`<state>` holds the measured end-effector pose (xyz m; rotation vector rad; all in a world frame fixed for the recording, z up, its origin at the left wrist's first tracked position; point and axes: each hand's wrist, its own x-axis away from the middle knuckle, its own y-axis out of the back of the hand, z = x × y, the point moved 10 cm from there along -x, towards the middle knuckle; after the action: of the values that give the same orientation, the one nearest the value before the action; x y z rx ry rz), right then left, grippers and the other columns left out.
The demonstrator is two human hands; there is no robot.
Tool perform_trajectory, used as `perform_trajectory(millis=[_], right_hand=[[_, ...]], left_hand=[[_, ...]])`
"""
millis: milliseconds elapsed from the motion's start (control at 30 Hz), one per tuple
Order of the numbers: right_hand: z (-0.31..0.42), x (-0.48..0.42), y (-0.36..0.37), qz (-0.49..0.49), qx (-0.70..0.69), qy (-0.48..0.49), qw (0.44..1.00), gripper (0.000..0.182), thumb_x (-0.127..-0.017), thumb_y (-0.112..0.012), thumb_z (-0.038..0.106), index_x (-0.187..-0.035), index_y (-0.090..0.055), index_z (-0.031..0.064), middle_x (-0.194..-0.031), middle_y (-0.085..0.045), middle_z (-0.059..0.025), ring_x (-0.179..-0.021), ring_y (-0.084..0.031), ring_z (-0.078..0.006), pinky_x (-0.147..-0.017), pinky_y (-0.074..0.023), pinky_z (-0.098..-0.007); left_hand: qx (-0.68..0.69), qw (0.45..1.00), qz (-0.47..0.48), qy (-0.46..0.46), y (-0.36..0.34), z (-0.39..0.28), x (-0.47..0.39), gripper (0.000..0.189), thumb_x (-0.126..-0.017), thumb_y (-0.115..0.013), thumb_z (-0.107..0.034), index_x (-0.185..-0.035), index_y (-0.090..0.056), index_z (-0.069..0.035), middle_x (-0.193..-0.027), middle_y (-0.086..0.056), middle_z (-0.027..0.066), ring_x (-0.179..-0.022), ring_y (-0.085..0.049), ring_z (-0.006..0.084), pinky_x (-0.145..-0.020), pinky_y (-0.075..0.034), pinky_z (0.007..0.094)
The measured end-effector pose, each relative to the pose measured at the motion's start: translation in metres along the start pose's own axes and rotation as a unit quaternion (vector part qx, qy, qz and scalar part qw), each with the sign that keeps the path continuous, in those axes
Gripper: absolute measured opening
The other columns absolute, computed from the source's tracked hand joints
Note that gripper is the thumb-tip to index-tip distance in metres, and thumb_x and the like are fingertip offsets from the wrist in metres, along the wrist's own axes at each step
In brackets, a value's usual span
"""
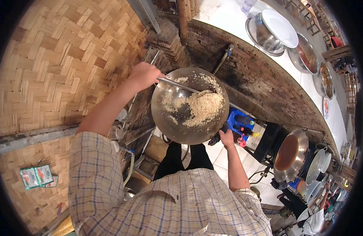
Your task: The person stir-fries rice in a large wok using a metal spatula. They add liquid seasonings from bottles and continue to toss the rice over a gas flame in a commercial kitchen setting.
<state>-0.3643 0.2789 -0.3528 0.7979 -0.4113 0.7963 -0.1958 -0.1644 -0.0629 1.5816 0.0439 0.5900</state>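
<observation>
A large metal wok (pixel 181 129) is in front of me, with cooked rice (pixel 209 107) heaped toward its right side and loose grains spread over its wall. My left hand (pixel 146 75) grips the long metal handle of a ladle (pixel 181 86) from the wok's upper left. The ladle's head rests against the rice and is partly covered by it. At the lower right rim, my right hand (pixel 226 137) holds the wok's handle (pixel 224 126). A dark cloth (pixel 214 139) hangs beside that hand, under the rim.
Sauce bottles (pixel 243 129) stand in a blue crate (pixel 233 113) right of the wok. Farther right sits a pan of brown sauce (pixel 287 152). Metal bowls (pixel 324 79) line the white counter (pixel 305 88). A woven bamboo wall (pixel 72 65) bounds the left. Another person (pixel 310 219) is at lower right.
</observation>
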Motion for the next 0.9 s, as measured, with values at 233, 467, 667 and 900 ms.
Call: perform_trajectory(millis=[233, 467, 667, 900], right_hand=[[-0.035, -0.022, -0.001, -0.001, -0.022, 0.039, 0.999, 0.032, -0.094, -0.068, 0.016, -0.117, -0.073, -0.0056, -0.105, -0.079, -0.0151, -0.096, -0.074, -0.0248, -0.09, -0.0558, -0.0395], [-0.027, -0.011, -0.013, 0.023, -0.051, 0.004, 0.998, 0.032, -0.093, -0.069, 0.015, -0.118, -0.072, -0.0063, -0.111, -0.078, -0.0162, -0.101, -0.074, -0.0249, -0.094, -0.0549, -0.0394], [-0.027, 0.008, -0.009, -0.016, -0.08, 0.018, 0.996, 0.029, -0.094, -0.069, 0.014, -0.113, -0.072, -0.0071, -0.105, -0.079, -0.0149, -0.097, -0.074, -0.0247, -0.092, -0.0557, -0.0394], [-0.006, 0.027, -0.012, -0.046, -0.008, 0.025, 0.999, 0.03, -0.093, -0.071, 0.018, -0.111, -0.073, -0.0068, -0.101, -0.08, -0.0178, -0.095, -0.076, -0.0279, -0.089, -0.0567, -0.0411]], left_hand=[[-0.16, 0.978, -0.104, -0.085, 0.061, -0.002, -0.051, 0.015, -0.091, -0.073, -0.018, -0.101, -0.085, -0.021, -0.09, -0.079, 0.0079, -0.088, -0.078, 0.0271, -0.074, -0.062, 0.0442], [-0.143, 0.971, -0.131, -0.136, 0.02, -0.046, 0.001, 0.008, -0.09, -0.073, -0.019, -0.084, -0.079, -0.018, -0.077, -0.076, 0.0043, -0.08, -0.077, 0.0272, -0.066, -0.061, 0.0435], [0.07, 0.962, 0.182, 0.188, -0.005, -0.033, 0.205, 0.031, -0.103, -0.066, -0.043, -0.123, -0.078, -0.023, -0.094, -0.076, 0.0163, -0.089, -0.074, 0.0369, -0.082, -0.058, 0.0548], [0.384, 0.893, 0.109, 0.21, -0.145, -0.128, 0.218, 0.038, -0.107, -0.059, -0.035, -0.142, -0.07, -0.028, -0.104, -0.075, 0.0224, -0.096, -0.073, 0.0447, -0.088, -0.057, 0.0551]])
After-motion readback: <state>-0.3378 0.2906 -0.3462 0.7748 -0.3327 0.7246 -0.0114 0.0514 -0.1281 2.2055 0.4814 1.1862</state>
